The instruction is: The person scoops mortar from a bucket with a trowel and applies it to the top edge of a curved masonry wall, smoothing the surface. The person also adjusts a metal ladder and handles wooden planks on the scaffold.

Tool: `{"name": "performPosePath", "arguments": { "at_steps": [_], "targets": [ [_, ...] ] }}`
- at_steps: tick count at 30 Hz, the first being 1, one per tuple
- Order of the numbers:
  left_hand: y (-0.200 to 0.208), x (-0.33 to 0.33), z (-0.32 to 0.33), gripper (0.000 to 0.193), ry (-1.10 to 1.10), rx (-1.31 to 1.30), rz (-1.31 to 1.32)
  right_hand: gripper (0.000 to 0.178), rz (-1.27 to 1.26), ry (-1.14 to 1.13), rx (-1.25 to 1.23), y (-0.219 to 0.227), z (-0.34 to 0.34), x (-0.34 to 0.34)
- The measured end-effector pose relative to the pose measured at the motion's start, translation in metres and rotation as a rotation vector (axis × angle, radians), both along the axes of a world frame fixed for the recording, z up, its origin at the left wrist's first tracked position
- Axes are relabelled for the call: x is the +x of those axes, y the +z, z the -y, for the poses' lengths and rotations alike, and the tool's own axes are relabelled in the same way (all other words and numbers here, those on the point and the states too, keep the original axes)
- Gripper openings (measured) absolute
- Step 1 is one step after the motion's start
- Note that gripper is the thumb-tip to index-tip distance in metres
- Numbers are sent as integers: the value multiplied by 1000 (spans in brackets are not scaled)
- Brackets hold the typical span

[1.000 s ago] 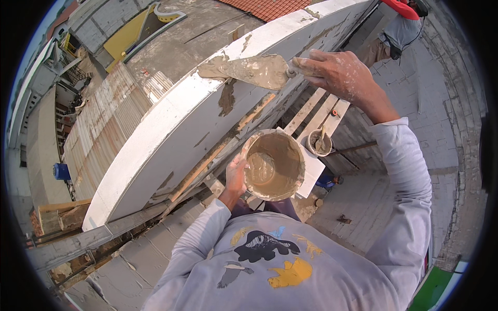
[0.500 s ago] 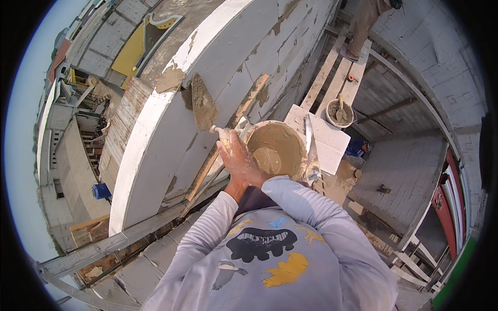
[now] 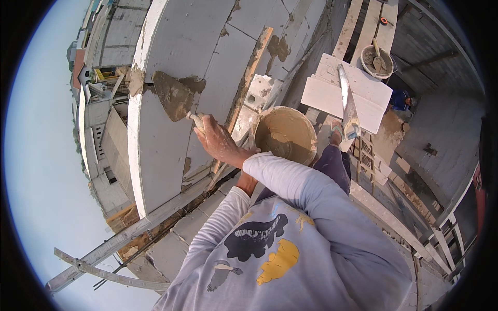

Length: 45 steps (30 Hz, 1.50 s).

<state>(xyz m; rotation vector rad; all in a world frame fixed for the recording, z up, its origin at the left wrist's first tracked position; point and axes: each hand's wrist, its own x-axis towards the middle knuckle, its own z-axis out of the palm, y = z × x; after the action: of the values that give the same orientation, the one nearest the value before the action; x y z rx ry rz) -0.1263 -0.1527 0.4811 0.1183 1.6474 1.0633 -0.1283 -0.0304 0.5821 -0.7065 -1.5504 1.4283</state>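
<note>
My right hand is closed around the handle of a mortar-coated trowel. The blade lies at the near face of the white block wall, over a joint just below its top edge. Wet mortar is smeared beside the blade. Crossed beneath my right wrist, my left hand is mostly hidden; its fingers appear to grip the rim of a mortar bucket. Grey-brown mortar coats the bucket's inside.
A wooden batten runs along the wall. Right of the bucket, a handsaw lies on white blocks. Beyond are a smaller mortar bucket and scaffold planks. A person in blue is lower down at right.
The trowel has shifted down and left along the wall, and a mortar smear now shows at the joint. My view has turned; the person standing on the planks is out of sight.
</note>
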Motion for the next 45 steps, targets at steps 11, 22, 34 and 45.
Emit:
{"name": "performPosePath", "arguments": {
  "at_steps": [11,22,34,45],
  "targets": [
    [-1,2,-42,44,92,77,120,36,63,-69,-336,-14,-1,131],
    [-58,88,-136,60,-248,17,234,61,1071,-1017,-732,-154,95,475],
    [-102,284,-198,69,-670,-230,186,24,587,-1245,-1303,-217,301,406],
    [-20,485,-260,92,-943,-24,572,31,496,-1314,-1339,-206,303,397]
  ]
}}
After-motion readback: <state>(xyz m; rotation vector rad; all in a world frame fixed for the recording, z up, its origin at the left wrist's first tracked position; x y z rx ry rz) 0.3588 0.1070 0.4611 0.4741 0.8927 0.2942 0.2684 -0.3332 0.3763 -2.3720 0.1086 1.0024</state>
